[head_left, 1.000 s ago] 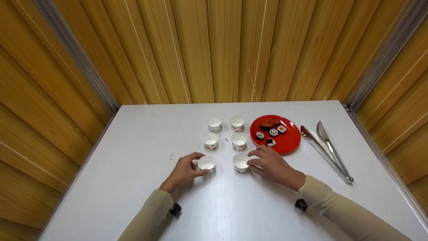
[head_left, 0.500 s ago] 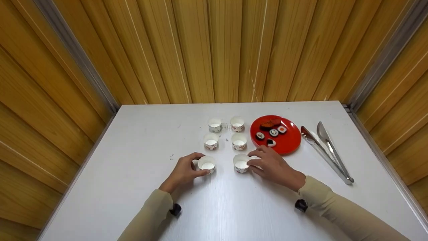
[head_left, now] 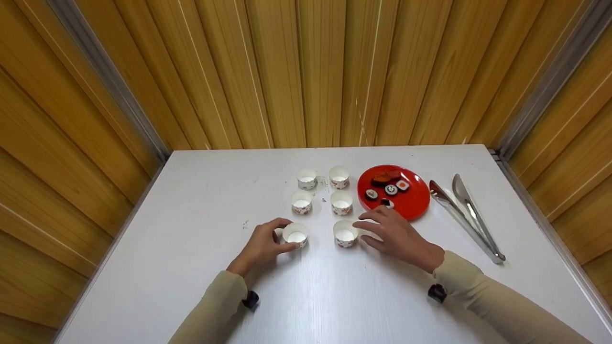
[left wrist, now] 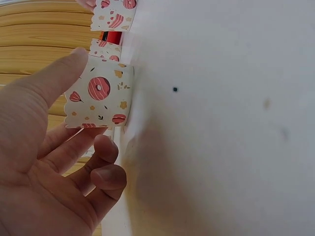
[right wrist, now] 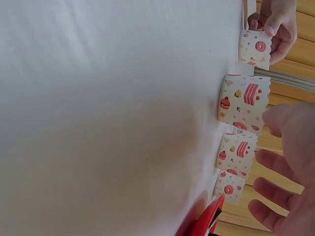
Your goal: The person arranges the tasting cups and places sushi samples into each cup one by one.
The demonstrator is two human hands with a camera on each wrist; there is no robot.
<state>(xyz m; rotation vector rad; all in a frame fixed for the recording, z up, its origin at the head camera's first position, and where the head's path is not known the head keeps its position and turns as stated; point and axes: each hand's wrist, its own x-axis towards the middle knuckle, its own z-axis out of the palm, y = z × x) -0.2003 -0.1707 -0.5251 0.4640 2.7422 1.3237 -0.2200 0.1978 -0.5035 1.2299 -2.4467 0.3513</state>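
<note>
My left hand [head_left: 264,244] holds the front-left paper baking cup [head_left: 295,235] between thumb and fingers. In the left wrist view this paper baking cup [left wrist: 100,93] shows a scalloped rim and pink doughnut prints. Just right of the front-right paper baking cup [head_left: 344,234] is my right hand [head_left: 396,235], its fingers spread and loosely bent, holding nothing. In the right wrist view the thumb tip of the right hand [right wrist: 290,162] overlaps the rim of that paper baking cup [right wrist: 244,103]. Both cups stand upright on the white table [head_left: 306,296].
Behind stand more paper baking cups, including a middle-left cup [head_left: 301,202] and a back-right cup [head_left: 339,177]. A red plate [head_left: 415,203] with several sushi pieces lies at the right, partly behind my right hand. Metal tongs [head_left: 471,222] lie further right. Wood-patterned walls [head_left: 320,71] enclose the table.
My right hand has let go of the front-right cup and drawn back slightly to the right, its fingers opening. The left hand and the cups have not visibly moved.
</note>
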